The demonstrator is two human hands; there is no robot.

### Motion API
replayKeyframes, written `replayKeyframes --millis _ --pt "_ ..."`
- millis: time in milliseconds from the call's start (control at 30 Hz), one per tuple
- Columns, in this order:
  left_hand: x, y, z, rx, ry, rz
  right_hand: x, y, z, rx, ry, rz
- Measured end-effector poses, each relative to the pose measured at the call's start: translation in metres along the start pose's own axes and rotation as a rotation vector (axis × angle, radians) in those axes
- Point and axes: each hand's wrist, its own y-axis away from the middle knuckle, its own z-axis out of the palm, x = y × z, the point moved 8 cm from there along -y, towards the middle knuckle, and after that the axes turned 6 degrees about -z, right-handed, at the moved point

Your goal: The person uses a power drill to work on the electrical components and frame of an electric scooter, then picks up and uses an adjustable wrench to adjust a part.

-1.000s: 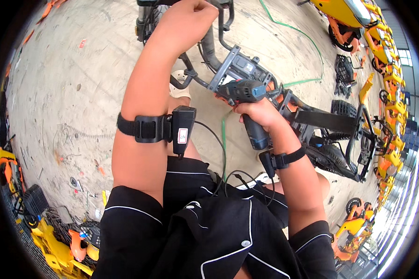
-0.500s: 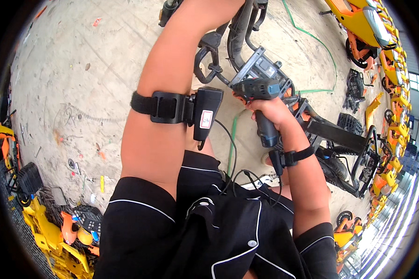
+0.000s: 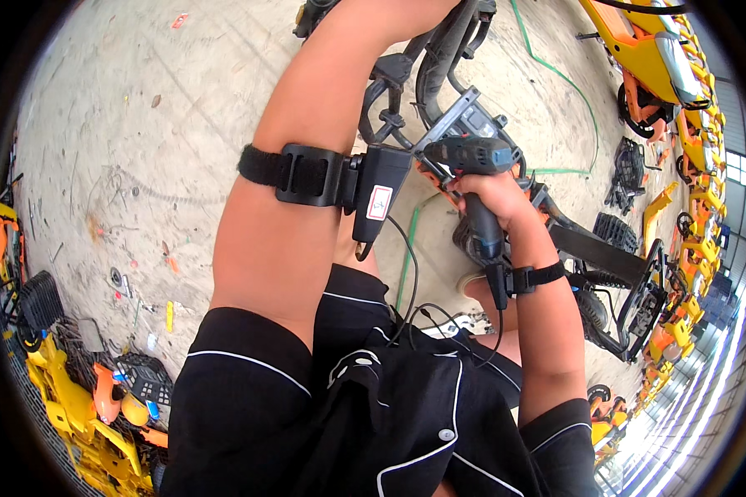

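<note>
My right hand (image 3: 496,197) is wrapped around the handle of a dark cordless drill (image 3: 471,155). The drill's head lies across the lower part of a grey metal bracket (image 3: 466,116) on a black vehicle frame (image 3: 443,62). Its tip is hard to make out, so I cannot tell whether it touches the frame. My left forearm (image 3: 311,132) reaches up past the frame's near side, and the hand itself is cut off by the top edge. Both arms wear black straps with small devices; the left one is a black box (image 3: 381,190).
A long dark beam (image 3: 597,253) and wheel parts of the frame extend to the right. Rows of yellow scooters (image 3: 638,50) stand along the right side. Yellow and orange body panels (image 3: 66,389) pile up at lower left. A green hose (image 3: 559,74) crosses the concrete floor.
The view has shifted slightly, with the frame and my left arm appearing a little farther right. My right hand keeps its grip on the drill, whose handle has tilted slightly.
</note>
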Motion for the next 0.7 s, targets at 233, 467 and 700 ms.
replayKeyframes --millis 233,467,700 --pt "0.007 0.007 0.001 -0.11 -0.002 -0.04 0.008 -0.003 -0.003 0.044 -0.016 0.012" --pt "0.009 0.014 -0.001 -0.081 0.057 0.002 0.008 -0.002 0.003 0.028 -0.009 0.009" --pt "0.004 0.007 0.004 -0.053 0.04 -0.018 -0.009 -0.007 -0.002 -0.068 0.296 0.031"
